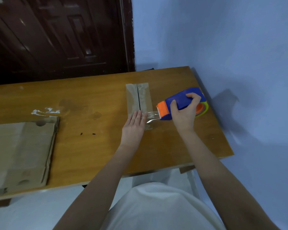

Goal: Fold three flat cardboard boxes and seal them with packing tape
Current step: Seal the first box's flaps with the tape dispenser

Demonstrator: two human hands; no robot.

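No writing or label can be read anywhere. The small brown box (138, 100) sits on the wooden surface (90, 130) right of the frame's centre, its two top flaps meeting along a dark seam, with old tape marks showing. The left hand (134, 124) lies flat with straight fingers, pressing clear tape (152, 115) onto the box's near end. The right hand (184, 112) has its grip curled round a blue and orange tape dispenser (178, 103) just right of the box. A stack of flat cardboard (22, 155) lies at the lower left, well apart.
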